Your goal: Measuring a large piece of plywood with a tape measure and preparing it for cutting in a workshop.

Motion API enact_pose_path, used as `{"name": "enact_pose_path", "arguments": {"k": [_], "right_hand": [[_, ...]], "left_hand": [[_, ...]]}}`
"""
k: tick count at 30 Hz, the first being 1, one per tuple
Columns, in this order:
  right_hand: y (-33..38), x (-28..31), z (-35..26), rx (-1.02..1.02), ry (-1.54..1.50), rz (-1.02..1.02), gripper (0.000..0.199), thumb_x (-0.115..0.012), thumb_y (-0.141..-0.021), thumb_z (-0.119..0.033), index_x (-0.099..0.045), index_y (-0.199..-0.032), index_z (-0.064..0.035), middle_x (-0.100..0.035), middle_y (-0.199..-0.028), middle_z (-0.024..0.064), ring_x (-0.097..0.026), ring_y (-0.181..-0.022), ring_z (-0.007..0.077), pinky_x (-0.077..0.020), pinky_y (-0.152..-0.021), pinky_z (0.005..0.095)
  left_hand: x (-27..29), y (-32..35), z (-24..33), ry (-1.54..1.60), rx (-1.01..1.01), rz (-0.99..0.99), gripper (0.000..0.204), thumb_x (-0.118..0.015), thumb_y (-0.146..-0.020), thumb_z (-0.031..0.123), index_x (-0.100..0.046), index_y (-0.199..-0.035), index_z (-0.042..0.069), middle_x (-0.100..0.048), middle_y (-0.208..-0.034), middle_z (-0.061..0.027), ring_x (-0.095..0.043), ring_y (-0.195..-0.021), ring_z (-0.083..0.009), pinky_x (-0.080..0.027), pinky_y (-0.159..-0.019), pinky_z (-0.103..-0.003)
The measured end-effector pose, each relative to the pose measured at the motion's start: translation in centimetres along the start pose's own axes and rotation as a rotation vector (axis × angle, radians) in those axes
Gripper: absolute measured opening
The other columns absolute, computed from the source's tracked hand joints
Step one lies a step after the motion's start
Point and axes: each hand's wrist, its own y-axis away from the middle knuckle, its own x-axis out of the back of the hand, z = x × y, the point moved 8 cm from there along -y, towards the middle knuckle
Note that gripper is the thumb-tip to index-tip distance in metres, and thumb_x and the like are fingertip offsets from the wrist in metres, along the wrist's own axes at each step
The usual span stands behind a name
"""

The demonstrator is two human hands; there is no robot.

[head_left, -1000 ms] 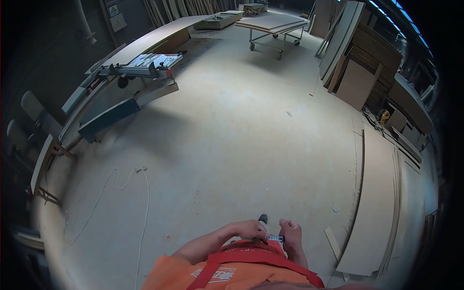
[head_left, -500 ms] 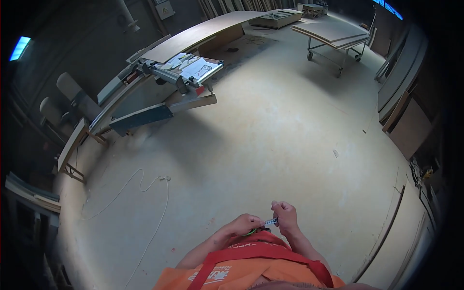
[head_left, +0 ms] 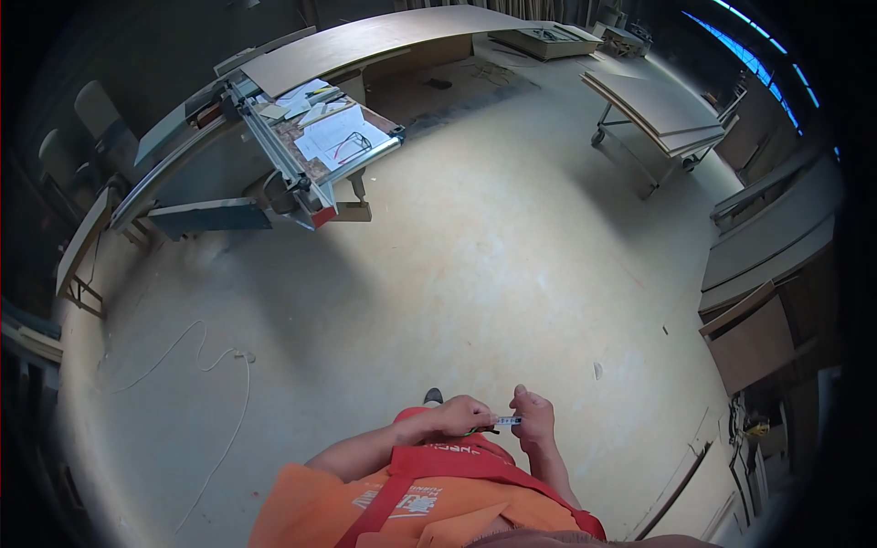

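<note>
left hand (head_left: 461, 417) pinching tape measure (head_left: 489, 425) body; right hand (head_left: 533, 420) at 3 o'clock pinching its blade tip; best pulled straight, level, both grips firm.

Seen from above in a dusty workshop: left hand (head_left: 463, 416) and right hand (head_left: 533, 417) close together at waist height, pinching a small pale strip (head_left: 508, 421) between them, above an orange shirt (head_left: 365, 502) with red apron straps (head_left: 457, 461); sliding table saw (head_left: 301, 155) far left, wheeled cart (head_left: 658, 114) far right.
</note>
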Motion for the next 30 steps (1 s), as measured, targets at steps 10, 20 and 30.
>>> {"name": "enact_pose_path", "arguments": {"k": [10, 20, 30], "right_hand": [[-22.4, 1.6, -15.8, -0.048, -0.213, 0.181, 0.061, -0.059, -0.102, -0.061, -0.058, -0.08, -0.0031, -0.038, -0.055, -0.0026, -0.036, -0.038, 0.01, -0.0248, -0.034, 0.0281], [-54.9, -5.0, -38.7, -0.16, -0.333, -0.257, 0.052, -0.057, -0.105, -0.054, -0.054, -0.081, -0.0086, -0.031, -0.051, -0.0046, -0.027, -0.036, 0.0109, -0.0231, -0.037, 0.0292], [-74.9, -16.5, -54.8, -0.153, -0.194, -0.472, 0.039, -0.055, -0.107, -0.045, -0.055, -0.084, -0.0133, -0.031, -0.051, -0.0061, -0.032, -0.039, 0.0115, -0.0277, -0.04, 0.0287]], "left_hand": [[18.3, -22.2, 6.6, 0.011, 0.002, -0.102, 0.043, -0.063, -0.103, 0.041, -0.076, -0.093, 0.001, -0.066, -0.073, -0.0034, -0.056, -0.071, -0.0115, -0.048, -0.068, -0.033], [46.9, -38.7, 9.5, 0.474, 0.157, 0.4, 0.046, -0.061, -0.104, 0.046, -0.072, -0.09, 0.003, -0.067, -0.077, -0.0034, -0.058, -0.067, -0.0111, -0.05, -0.064, -0.029], [61.6, -45.4, 4.4, 1.429, 0.265, 0.812, 0.044, -0.062, -0.103, 0.051, -0.06, -0.108, 0.007, -0.067, -0.086, -0.0053, -0.063, -0.065, -0.0162, -0.054, -0.052, -0.033]]}}
